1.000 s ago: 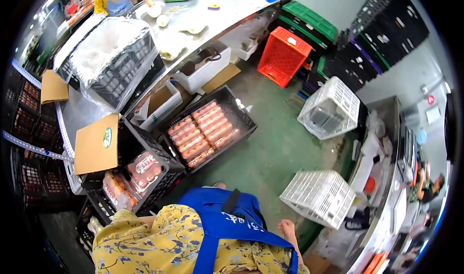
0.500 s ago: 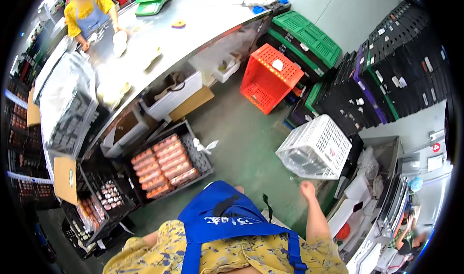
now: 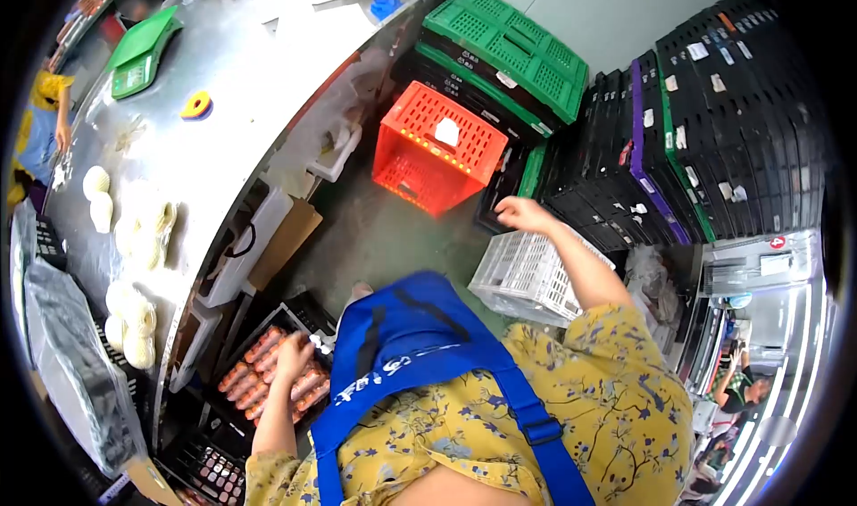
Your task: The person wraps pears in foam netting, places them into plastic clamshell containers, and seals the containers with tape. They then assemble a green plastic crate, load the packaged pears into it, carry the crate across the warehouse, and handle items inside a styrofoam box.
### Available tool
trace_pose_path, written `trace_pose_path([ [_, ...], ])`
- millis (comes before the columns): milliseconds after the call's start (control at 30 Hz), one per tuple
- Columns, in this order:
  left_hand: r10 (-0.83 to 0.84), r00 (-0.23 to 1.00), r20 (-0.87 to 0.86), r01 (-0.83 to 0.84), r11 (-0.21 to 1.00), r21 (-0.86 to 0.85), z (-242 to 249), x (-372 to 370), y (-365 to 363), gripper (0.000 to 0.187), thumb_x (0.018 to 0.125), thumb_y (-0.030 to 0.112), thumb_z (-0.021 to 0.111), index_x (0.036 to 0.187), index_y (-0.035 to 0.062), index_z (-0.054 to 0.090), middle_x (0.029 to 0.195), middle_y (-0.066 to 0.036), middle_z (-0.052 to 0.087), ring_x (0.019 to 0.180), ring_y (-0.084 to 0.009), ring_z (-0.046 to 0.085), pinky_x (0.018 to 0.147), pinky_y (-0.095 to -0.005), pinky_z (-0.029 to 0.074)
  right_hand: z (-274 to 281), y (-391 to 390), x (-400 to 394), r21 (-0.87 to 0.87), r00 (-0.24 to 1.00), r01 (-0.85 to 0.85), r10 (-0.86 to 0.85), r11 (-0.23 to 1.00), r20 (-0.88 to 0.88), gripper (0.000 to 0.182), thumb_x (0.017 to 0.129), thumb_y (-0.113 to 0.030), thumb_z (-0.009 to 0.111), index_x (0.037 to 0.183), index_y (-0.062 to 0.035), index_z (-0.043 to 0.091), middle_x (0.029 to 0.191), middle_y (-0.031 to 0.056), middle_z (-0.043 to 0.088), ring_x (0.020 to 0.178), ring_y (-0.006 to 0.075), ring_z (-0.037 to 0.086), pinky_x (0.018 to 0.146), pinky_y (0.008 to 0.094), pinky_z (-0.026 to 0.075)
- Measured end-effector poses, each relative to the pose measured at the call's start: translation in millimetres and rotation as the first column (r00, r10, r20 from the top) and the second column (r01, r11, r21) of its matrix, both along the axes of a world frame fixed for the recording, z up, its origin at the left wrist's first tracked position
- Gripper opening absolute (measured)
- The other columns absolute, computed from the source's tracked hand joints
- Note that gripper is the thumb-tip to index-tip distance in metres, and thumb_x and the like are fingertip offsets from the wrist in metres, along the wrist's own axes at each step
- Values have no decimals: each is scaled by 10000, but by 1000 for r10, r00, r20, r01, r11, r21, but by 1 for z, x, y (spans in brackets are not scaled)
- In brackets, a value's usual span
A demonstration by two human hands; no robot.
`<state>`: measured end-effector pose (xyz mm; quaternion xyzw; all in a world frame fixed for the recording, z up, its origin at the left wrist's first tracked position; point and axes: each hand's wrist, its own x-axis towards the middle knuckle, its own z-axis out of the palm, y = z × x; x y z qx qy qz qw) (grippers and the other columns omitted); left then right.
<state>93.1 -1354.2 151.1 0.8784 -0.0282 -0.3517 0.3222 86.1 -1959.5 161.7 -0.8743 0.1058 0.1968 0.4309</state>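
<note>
My left hand (image 3: 293, 354) hangs with its fingers curled, in front of a black crate of wrapped packs of orange-red produce (image 3: 261, 369). Nothing shows in its grasp. My right hand (image 3: 527, 213) is raised on the other side, fingers loosely closed and no object visible in them. It is between the red crate (image 3: 464, 136) and the white crate (image 3: 518, 269), nearest the white one in view. The white crate has clear plastic at its lower side. A blue apron (image 3: 402, 319) hides part of the floor below me.
A metal table (image 3: 241, 104) on the left bears a green scale (image 3: 143, 53), a tape roll (image 3: 196, 105) and several pale net-wrapped bundles (image 3: 147, 234). Stacked black crates (image 3: 741, 122) and green crates (image 3: 509, 46) line the wall. A co-worker's arm (image 3: 62, 118) shows at far left.
My view has shifted towards the table and crates. My left hand has come into view, and my right hand has risen. The red and white crates now appear further left.
</note>
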Motion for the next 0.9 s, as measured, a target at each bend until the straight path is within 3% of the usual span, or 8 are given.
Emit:
trace_pose_path([
  [267,197,950,242,-194,980,-38,37,117,-34,244,799,76,604,1026,-14,586,876,-110,635,821,-166,610,759,-283,476,-27,-177,188,-216,931,353,-365,910,-14,158,795,-187,615,865,-45,616,697,31,623,590,109,593,570,271,482],
  [333,322,933,160,-325,946,-11,36,111,-31,198,804,77,600,973,-25,586,874,-106,636,815,-160,603,749,-286,474,-72,-239,256,-270,903,402,-329,875,277,155,769,-193,617,812,-46,637,693,59,637,607,169,618,593,307,495],
  [500,721,673,-166,-703,693,159,37,48,-49,205,792,51,599,976,-36,586,851,-64,615,719,-134,564,686,-267,471,-105,-337,402,-522,808,583,-378,623,452,398,757,-210,613,1105,-30,544,1130,189,546,1036,335,523,893,419,420],
  [600,585,780,-223,-463,779,422,73,109,-148,299,778,52,617,1071,15,569,887,-53,625,743,-129,579,690,-275,486,-110,-377,448,-793,899,436,-239,426,367,648,714,-198,665,1269,-37,372,1220,203,473,1119,348,468,948,432,401],
  [700,408,912,27,-408,913,-7,70,143,-194,227,797,43,591,1023,18,598,814,-56,650,744,-142,607,696,-277,493,-95,-409,475,-760,960,156,-279,630,-34,734,645,-241,730,1257,-32,382,1253,209,450,1156,341,444,971,401,384],
  [733,516,793,-324,-516,852,94,69,154,-189,184,820,65,573,991,9,611,793,-77,665,769,-166,627,715,-285,498,-121,-432,472,-763,991,111,-124,637,41,758,632,-233,737,1271,-29,383,1266,206,446,1159,334,447,970,388,386],
  [833,260,966,-4,-249,930,271,59,175,-199,204,822,139,580,965,-6,588,783,-141,652,676,-153,640,626,-304,498,-132,-459,462,-714,990,138,-87,686,107,827,618,-224,743,1315,-20,348,1284,185,446,1181,316,438,979,381,377],
  [900,585,785,-203,-578,810,98,75,200,-225,233,819,147,583,1002,5,562,778,-108,642,584,-154,626,557,-293,489,-109,-483,456,-561,984,151,-68,814,167,823,608,-156,710,1317,-2,322,1261,216,452,1163,331,446,979,373,367],
])
